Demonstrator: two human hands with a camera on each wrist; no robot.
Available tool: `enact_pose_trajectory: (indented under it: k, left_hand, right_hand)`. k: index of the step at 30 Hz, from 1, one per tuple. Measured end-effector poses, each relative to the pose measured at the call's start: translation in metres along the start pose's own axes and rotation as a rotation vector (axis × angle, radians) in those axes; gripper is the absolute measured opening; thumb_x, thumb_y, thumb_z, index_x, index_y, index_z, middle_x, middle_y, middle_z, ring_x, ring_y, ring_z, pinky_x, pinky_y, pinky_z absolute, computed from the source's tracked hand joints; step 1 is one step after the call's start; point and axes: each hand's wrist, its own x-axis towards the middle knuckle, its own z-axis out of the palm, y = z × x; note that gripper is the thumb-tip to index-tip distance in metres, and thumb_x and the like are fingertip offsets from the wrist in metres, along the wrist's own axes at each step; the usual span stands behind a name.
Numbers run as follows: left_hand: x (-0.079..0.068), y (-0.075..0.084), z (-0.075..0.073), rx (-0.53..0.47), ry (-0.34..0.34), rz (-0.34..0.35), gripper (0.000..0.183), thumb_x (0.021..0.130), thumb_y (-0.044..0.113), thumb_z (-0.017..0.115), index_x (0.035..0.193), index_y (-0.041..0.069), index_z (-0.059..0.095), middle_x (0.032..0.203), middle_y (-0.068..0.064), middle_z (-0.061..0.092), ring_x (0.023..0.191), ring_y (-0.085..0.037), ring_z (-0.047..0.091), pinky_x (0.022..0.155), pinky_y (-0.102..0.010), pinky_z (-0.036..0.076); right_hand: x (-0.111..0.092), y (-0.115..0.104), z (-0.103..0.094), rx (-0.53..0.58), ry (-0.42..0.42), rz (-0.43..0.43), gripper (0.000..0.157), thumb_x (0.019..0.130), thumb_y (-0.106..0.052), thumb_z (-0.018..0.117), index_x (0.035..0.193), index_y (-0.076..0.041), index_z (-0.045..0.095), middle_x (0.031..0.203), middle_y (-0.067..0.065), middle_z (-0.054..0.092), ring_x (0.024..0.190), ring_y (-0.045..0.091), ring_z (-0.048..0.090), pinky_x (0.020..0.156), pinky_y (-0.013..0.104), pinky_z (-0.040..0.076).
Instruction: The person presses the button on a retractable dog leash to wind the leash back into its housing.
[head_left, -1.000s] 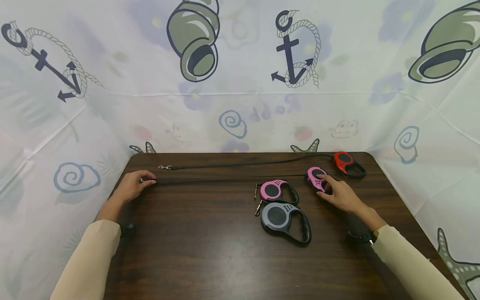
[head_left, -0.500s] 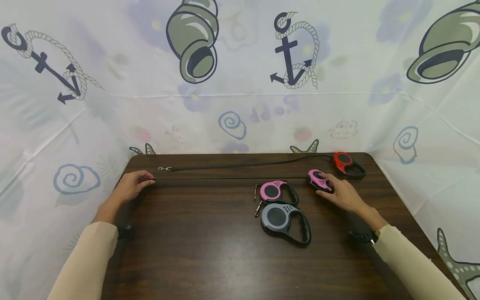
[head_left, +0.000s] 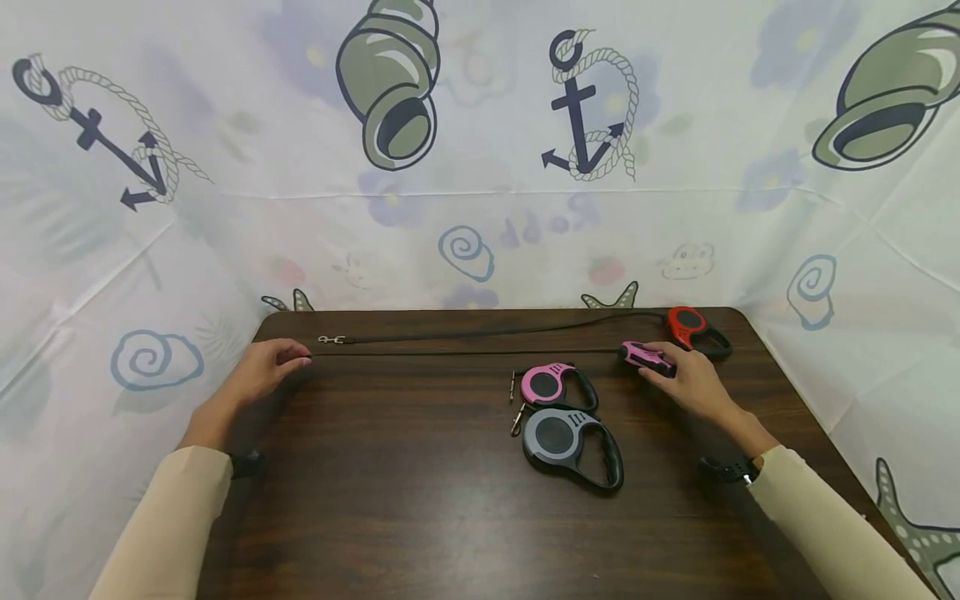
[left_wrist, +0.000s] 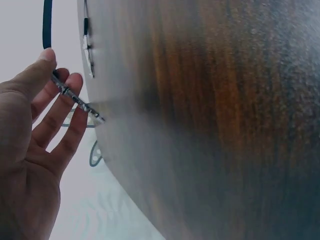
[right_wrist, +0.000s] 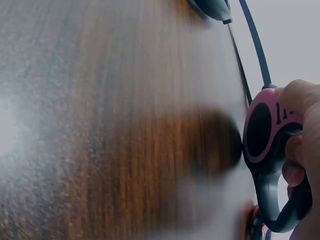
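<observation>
My right hand (head_left: 693,379) grips a pink and black retractable dog leash (head_left: 643,357) by its handle, thumb along the top of the case in the right wrist view. Its thin black strap (head_left: 465,353) runs pulled out and straight across the back of the table to my left hand (head_left: 262,371). There, thumb and fingers pinch the strap's end beside the metal clip (left_wrist: 75,97), which lies across the fingers in the left wrist view. Behind this strap lies a red retractable leash (head_left: 686,318), its own strap (head_left: 480,333) stretched out leftward and ending in a clip (head_left: 330,339).
A second pink leash (head_left: 542,384) and a larger grey leash (head_left: 553,434) lie close together right of the middle of the brown table (head_left: 420,500), their clips (head_left: 517,420) on the left side. A printed white cloth (head_left: 465,150) encloses the back and sides.
My right hand has tipped the pink leash up onto its edge and shifted it slightly right. The strap has turned edge-on and looks thinner. My left hand stays nearly in place.
</observation>
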Motion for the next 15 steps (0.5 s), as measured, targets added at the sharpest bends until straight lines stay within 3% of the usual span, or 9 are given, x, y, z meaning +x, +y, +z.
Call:
enact_pose_trajectory:
  k: [8, 15]
  left_hand:
    - [0.0, 0.004, -0.006, -0.037, -0.058, 0.005, 0.013, 0.089, 0.005, 0.085, 0.1, 0.0, 0.08, 0.094, -0.015, 0.08, 0.076, -0.015, 0.07, 0.065, -0.024, 0.055]
    - [-0.001, 0.005, -0.007, -0.08, -0.087, 0.012, 0.013, 0.084, 0.002, 0.087, 0.096, 0.0, 0.081, 0.086, -0.01, 0.08, 0.071, 0.0, 0.067, 0.062, -0.018, 0.052]
  right_hand:
    - [0.001, 0.004, -0.007, 0.072, 0.066, -0.002, 0.032, 0.088, -0.012, 0.087, 0.117, -0.002, 0.076, 0.082, 0.008, 0.073, 0.06, 0.009, 0.047, 0.053, 0.024, 0.036]
    - [0.001, 0.006, -0.014, 0.104, 0.037, 0.096, 0.034, 0.091, -0.018, 0.086, 0.118, -0.001, 0.076, 0.088, 0.013, 0.074, 0.063, 0.012, 0.051, 0.052, 0.023, 0.038]
